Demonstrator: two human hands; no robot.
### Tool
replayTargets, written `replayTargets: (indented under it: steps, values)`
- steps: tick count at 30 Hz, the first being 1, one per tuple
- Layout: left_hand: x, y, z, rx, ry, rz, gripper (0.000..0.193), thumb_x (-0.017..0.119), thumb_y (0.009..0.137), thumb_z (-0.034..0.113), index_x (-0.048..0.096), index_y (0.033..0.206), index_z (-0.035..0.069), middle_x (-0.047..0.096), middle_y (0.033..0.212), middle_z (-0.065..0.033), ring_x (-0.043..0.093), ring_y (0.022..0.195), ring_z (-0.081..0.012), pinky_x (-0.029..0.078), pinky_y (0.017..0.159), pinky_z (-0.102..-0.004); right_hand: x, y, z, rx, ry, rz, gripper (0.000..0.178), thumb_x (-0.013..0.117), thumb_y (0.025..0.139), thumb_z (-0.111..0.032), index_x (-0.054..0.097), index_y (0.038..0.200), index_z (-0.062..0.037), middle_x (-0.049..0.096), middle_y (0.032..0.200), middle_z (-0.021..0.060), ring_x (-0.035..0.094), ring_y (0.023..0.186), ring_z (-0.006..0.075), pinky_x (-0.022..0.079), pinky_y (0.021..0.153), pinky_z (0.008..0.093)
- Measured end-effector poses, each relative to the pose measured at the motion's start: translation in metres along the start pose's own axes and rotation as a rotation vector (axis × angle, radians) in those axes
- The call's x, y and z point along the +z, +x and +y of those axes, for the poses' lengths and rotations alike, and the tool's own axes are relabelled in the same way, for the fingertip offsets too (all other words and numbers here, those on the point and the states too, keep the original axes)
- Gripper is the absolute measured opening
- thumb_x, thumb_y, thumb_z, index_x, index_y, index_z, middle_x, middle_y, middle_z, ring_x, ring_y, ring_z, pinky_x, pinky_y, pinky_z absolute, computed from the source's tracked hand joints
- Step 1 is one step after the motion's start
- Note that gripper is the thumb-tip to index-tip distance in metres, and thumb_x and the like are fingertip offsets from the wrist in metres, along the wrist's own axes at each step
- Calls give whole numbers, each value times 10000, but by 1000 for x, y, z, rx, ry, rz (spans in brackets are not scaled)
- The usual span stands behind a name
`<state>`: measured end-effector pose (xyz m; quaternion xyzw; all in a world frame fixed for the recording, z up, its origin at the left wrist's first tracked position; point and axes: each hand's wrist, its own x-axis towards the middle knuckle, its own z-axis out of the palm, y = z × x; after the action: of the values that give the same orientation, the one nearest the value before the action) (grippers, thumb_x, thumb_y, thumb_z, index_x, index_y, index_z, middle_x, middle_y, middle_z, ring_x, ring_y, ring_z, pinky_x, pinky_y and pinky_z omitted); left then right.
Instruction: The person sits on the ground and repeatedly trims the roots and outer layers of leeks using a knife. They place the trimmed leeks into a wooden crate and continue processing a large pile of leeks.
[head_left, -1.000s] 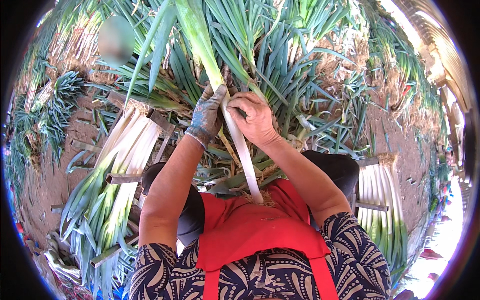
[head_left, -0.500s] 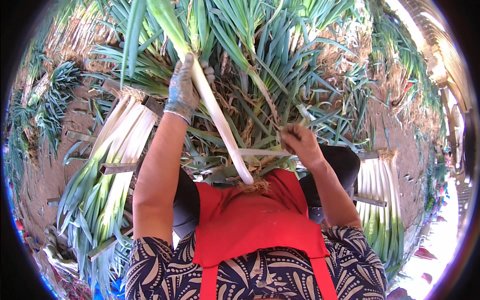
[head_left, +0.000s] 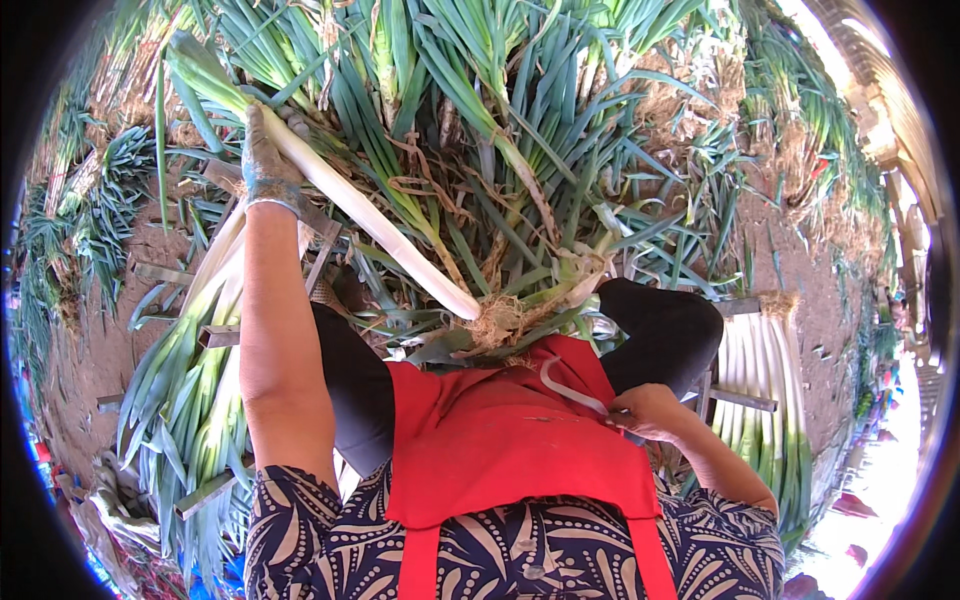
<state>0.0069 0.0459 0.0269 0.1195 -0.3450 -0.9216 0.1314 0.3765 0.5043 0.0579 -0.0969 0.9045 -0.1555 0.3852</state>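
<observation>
My left hand (head_left: 268, 165), in a worn grey-and-blue glove, is closed around a long green onion (head_left: 375, 225) where the white shaft turns green. The onion slants down to the right, its root end (head_left: 490, 318) near my lap and its leaves past my hand at upper left. My bare right hand (head_left: 645, 410) is low on the right, over the edge of the red apron (head_left: 520, 450), fingers pinched on a thin, curved, pale strip of onion skin (head_left: 572, 390). The strip lies across the apron, apart from the onion.
Untrimmed green onions (head_left: 480, 110) and loose leaves heap up ahead. White-shafted onions (head_left: 205, 330) lie on a metal rack at left, and another bundle (head_left: 765, 370) on a rack at right. My dark-trousered knees flank the heap. More bundles (head_left: 100, 190) rest on bare soil.
My left hand has moved left with the green onion, lifting its root end away from my lap. My right hand has dropped toward my right hip, drawing the skin strip away from the onion.
</observation>
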Motion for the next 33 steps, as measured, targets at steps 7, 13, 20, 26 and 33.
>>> replayTargets:
  steps: [7,13,20,26,33]
  values:
    - [10,-17,-25,-85,36,-40,356,636,893,409,533,999,85,580,777,-92,564,629,-195,534,543,-297,-42,87,-67,-297,205,755,425,728,775,-319,632,1074,-32,659,956,154,643,858,326,516,736,372]
    - [17,-51,-52,-190,167,21,319,639,896,386,516,970,101,591,751,-75,585,601,-202,529,520,-314,-17,148,-123,-278,584,428,230,730,784,-171,680,949,-18,675,869,132,665,752,229,517,680,327]
    - [19,-75,-77,-277,285,78,301,655,894,307,488,1024,94,606,731,-86,604,587,-228,519,501,-348,6,136,-123,-237,632,378,195,700,807,-153,684,926,0,651,800,130,653,702,219,503,643,307]
    - [23,-79,-82,-298,310,114,287,671,884,284,495,1012,97,600,717,-75,597,584,-221,516,511,-343,11,142,-118,-222,630,433,227,655,809,-243,698,873,-30,667,804,164,641,742,327,507,700,401]
    - [24,-81,-80,-362,301,111,271,665,889,303,516,998,105,604,733,-66,595,606,-212,518,537,-343,7,146,-113,-129,770,360,239,638,847,-211,682,939,6,678,838,150,659,762,239,516,692,338]
